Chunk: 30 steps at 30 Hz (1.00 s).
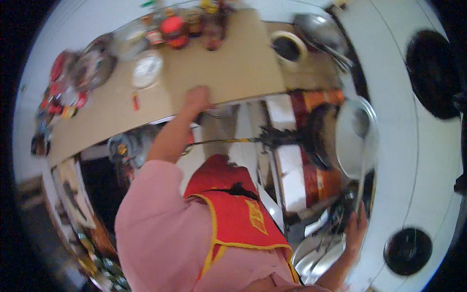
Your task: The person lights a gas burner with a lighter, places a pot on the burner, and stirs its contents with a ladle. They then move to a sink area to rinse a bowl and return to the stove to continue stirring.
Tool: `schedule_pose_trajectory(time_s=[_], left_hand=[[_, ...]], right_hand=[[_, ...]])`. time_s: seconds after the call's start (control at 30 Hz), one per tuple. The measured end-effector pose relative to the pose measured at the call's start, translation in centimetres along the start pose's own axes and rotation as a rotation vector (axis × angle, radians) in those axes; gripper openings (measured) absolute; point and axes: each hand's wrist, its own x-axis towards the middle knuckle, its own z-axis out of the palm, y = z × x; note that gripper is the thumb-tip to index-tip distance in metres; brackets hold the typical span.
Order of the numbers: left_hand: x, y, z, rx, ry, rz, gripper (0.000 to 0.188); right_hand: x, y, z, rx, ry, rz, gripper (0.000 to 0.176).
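Observation:
My left hand (199,98) is at the front edge of the brown tabletop (226,69); blur hides whether its fingers hold anything. Low at the right, my right hand (355,228) grips the long handle of a ladle (361,160). The ladle's round bowl lies over the inside of a wide, light metal pan (348,142). Beside that pan is a dark burner stand (317,135), with a hose (222,141) running from its left side. A red apron with yellow trim (244,219) covers my front.
Jars and bottles (175,33) crowd the table's back, near a white lidded container (147,71) and a small red item (135,101). A dark-filled bowl (288,49) and metal wok (321,31) are at right. A gas cylinder (133,146) stands below the table; metal pans (321,255) lie lower right.

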Motion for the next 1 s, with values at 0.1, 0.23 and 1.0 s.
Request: schedule_pose_trajectory(time_s=[0.1, 0.23, 1.0], left_hand=[[-1.0, 1.5, -2.4, -0.004, -0.020, -0.027, 0.073], [-1.9, 0.7, -2.6, -0.026, 0.043, -0.057, 0.075], [-0.7, 1.8, -1.9, 0.017, 0.060, -0.002, 0.070]], right_hand=[[2.9, 2.1, 0.8, -0.685, 0.338, -0.622, 0.049], [6.2, 1.2, 0.3, -1.067, 0.304, -0.396, 0.057], [6.3, -5.3, -9.1, 0.092, -0.504, 0.259, 0.051]])
